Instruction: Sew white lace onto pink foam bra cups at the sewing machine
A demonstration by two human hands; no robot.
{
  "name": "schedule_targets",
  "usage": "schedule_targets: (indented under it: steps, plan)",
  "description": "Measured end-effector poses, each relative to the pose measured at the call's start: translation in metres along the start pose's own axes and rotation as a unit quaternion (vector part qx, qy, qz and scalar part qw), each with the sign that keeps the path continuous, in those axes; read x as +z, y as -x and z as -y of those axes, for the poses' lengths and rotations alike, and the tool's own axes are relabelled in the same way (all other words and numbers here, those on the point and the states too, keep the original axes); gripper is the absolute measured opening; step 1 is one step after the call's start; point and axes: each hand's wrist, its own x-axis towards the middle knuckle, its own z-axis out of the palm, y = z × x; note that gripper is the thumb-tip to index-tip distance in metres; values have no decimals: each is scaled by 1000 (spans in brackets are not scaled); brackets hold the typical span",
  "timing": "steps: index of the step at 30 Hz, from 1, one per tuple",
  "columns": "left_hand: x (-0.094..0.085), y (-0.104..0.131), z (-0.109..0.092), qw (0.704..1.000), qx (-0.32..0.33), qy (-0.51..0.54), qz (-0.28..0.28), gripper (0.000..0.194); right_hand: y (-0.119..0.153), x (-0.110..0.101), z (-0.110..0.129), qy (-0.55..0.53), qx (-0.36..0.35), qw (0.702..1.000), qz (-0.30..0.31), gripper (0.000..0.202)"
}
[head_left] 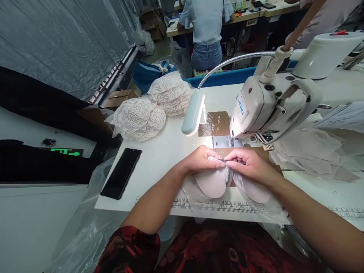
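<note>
My left hand (203,160) is closed, its thumb and fingers pinching the edge of a lace-trimmed white bra cup (212,184). Close beside it, my right hand (247,165) is also closed, pinching the inner edge of a second lace-trimmed bra cup (254,189). The fingertips of both hands nearly meet between the cups. A thin dark sliver, perhaps a small tool, shows at my right fingers; its kind is unclear. Both cups rest over the table's front part, just before the needle area of a white sewing machine (250,108).
Two piles of white lace pieces (139,118) lie at the back left. A black phone (121,173) is near the left edge. A lamp head (193,113) hangs left of the machine. Thin pale fabric sheets (309,151) lie right. A person (207,22) sits beyond.
</note>
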Motion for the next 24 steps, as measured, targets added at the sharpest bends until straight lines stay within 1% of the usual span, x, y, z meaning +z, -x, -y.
schedule_targets:
  steps: [2, 4, 5, 7, 8, 9, 10, 11, 12, 13, 15, 16, 17, 18, 19, 20, 22, 24]
  plan:
    - [1, -1, 1, 1000, 2, 4, -4, 27, 0, 1, -2, 4, 1, 1000, -19, 17]
    - [3, -3, 2, 1000, 12, 5, -6, 26, 0, 4, -5, -34, 21, 998, -39, 19]
    - [3, -3, 3, 1000, 20, 3, -4, 26, -1, 6, -6, -64, 33, 997, -42, 23]
    - [2, -3, 3, 999, 39, -13, 10, 27, -2, 9, -8, -100, 55, 993, -23, 39]
    - [0, -2, 2, 998, 49, -34, 23, 28, -3, 10, -8, -93, 56, 994, -5, 42]
    - [-4, 1, 1, 996, 54, -65, 37, 29, -3, 10, -7, -70, 55, 996, 9, 39]
    - [-8, 5, -1, 992, 52, -105, 49, 30, -3, 8, -6, -36, 53, 998, 12, 31]
    - [-13, 9, -4, 986, 42, -152, 57, 33, -3, 5, -5, 1, 53, 999, 10, 25]
    - [-19, 14, -6, 979, 25, -194, 59, 34, -2, 1, -2, 31, 57, 998, 13, 26]
    - [-25, 19, -8, 973, 5, -222, 55, 35, -1, -3, 0, 49, 62, 996, 34, 28]
    - [-34, 26, -10, 974, -14, -225, 40, 33, 1, -12, 4, 50, 71, 988, 128, 31]
    - [-36, 29, -11, 978, -7, -206, 35, 31, 2, -15, 6, 40, 72, 981, 177, 33]
    - [-38, 29, -11, 983, 9, -182, 30, 31, 3, -16, 6, 27, 72, 976, 204, 34]
    - [-37, 29, -10, 987, 29, -159, 23, 31, 3, -16, 6, 14, 70, 977, 203, 36]
    - [-36, 28, -9, 989, 48, -141, 16, 31, 2, -14, 6, 2, 68, 982, 176, 36]
    - [-33, 26, -8, 990, 62, -128, 9, 30, 1, -11, 4, -10, 65, 988, 137, 35]
    - [-26, 21, -6, 991, 79, -109, -5, 30, -1, -2, -1, -40, 61, 995, 71, 34]
    - [-19, 17, -3, 991, 88, -96, -13, 31, -2, 7, -6, -53, 59, 996, 45, 31]
